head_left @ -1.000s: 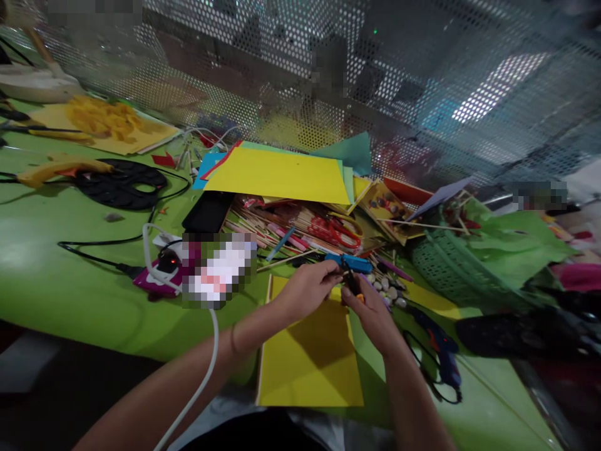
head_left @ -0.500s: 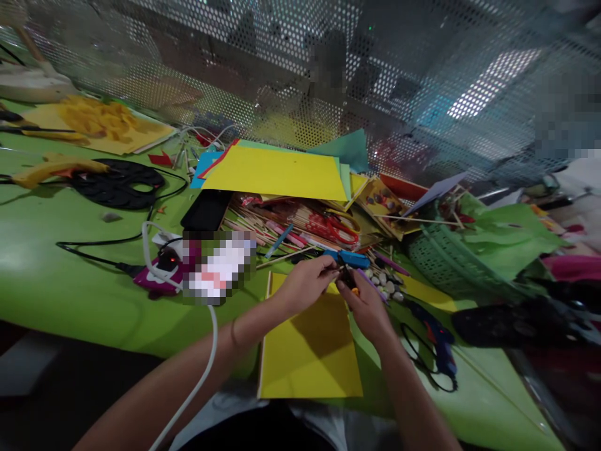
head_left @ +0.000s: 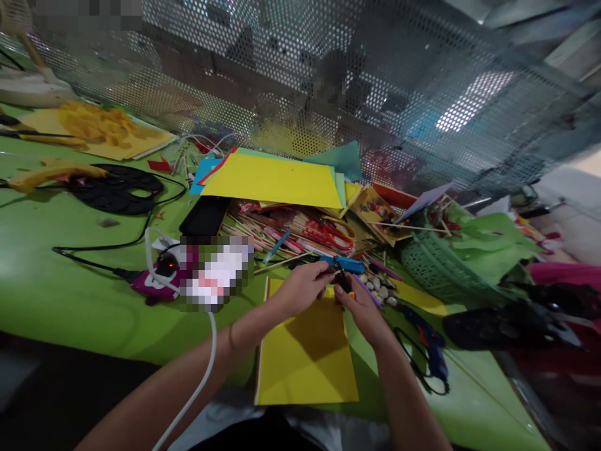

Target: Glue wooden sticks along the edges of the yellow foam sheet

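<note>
Both hands meet over the top edge of a yellow sheet (head_left: 307, 357) lying on the green table (head_left: 61, 282). My left hand (head_left: 303, 289) is curled, its fingertips pinched on a small dark object (head_left: 342, 282). My right hand (head_left: 361, 310) closes on the same dark piece from the right; an orange bit shows at its thumb. What the piece is cannot be made out. Just beyond the fingers lies a blue tool (head_left: 342, 263) and some small pebbles (head_left: 382, 291).
A heap of wooden sticks (head_left: 263, 228), red scissors (head_left: 331, 235) and coloured paper sheets (head_left: 275, 181) sits behind the hands. A green basket (head_left: 432, 263) is at right, a blue glue gun (head_left: 429, 347) near my right forearm, a power strip (head_left: 159, 272) and cables at left, a perforated metal wall (head_left: 328, 75) behind.
The hands stay together on the small dark piece, shifting only slightly left and toward me. The view has tilted a little; nothing was picked up or let go.
</note>
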Available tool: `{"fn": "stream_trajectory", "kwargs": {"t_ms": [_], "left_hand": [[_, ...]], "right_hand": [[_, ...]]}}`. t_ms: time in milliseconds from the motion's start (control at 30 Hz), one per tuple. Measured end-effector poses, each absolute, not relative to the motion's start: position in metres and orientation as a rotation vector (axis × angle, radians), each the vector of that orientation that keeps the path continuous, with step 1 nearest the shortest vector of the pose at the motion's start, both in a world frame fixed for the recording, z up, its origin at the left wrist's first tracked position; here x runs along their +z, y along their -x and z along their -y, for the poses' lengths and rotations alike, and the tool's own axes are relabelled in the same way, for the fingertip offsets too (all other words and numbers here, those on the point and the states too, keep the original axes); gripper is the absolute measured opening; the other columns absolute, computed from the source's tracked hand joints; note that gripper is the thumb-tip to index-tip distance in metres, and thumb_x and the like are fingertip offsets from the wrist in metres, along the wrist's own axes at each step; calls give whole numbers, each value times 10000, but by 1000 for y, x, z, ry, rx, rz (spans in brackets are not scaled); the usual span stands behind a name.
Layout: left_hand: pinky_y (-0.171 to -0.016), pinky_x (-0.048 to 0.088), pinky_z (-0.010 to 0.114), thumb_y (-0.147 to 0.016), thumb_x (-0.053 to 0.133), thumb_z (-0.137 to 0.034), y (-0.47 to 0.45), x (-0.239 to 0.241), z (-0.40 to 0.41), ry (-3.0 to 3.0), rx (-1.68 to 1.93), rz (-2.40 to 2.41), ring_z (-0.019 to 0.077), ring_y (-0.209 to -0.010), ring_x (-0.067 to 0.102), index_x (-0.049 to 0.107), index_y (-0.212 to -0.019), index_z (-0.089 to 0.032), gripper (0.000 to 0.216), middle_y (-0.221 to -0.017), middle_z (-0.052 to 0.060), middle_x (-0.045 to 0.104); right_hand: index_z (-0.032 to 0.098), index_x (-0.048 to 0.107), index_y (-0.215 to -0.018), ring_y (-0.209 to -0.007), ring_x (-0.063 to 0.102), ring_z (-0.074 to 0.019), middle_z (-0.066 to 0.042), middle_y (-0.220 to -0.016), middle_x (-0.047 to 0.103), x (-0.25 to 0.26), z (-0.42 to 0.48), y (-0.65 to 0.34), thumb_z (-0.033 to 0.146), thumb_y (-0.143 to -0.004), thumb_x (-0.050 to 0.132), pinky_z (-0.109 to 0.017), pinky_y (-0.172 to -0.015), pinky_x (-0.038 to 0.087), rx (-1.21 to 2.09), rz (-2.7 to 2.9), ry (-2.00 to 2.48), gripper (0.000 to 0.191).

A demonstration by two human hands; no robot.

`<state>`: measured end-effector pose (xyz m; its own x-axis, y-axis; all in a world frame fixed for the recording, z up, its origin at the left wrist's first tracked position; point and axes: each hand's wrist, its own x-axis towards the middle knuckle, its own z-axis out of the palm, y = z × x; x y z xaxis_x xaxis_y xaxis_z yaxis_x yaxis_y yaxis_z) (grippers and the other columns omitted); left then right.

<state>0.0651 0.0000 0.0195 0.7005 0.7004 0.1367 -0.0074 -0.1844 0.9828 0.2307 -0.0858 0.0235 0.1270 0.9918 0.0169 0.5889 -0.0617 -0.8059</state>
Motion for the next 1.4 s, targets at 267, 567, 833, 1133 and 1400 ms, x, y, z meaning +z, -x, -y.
{"fn": "stream_trajectory", "kwargs": {"t_ms": [267,567,833,1133,1400], "left_hand": [[-552,334,229,-941,454,-329,-64,23,2,-1686,672,-583,102,-560,472,512,-766,-182,236,-595,-44,488],[-541,323,235,-933,444,-329,-64,26,2,-1686,649,-602,108,-564,456,491,-741,-188,243,-587,-46,464],[-530,316,235,-924,451,-350,-65,25,3,-1648,671,-596,102,-544,424,446,-695,-191,279,-563,-50,439],[-524,332,225,-912,469,-385,-65,21,-1,-1570,624,-537,98,-537,441,507,-761,-177,260,-576,-45,467],[-506,309,225,-918,458,-387,-66,21,-1,-1500,564,-514,97,-514,416,556,-820,-162,264,-576,-43,462]], "right_hand": [[227,563,-1090,-880,566,-228,-47,-996,646,27,88,-233,496,-930,489,-342,-776,450,707,1594,1763,322],[240,567,-1072,-919,593,-260,-57,-1006,668,21,90,-231,527,-929,490,-356,-788,439,724,1545,1790,330],[226,589,-1052,-831,609,-252,-51,-914,690,19,88,-229,464,-916,502,-347,-737,448,594,1581,1847,288],[231,573,-1164,-974,583,-247,-58,-1038,651,21,87,-232,517,-925,480,-364,-843,476,755,1563,1727,384],[237,583,-1192,-908,593,-238,-46,-957,654,26,89,-233,512,-914,498,-338,-758,474,858,1528,1680,400]]}}
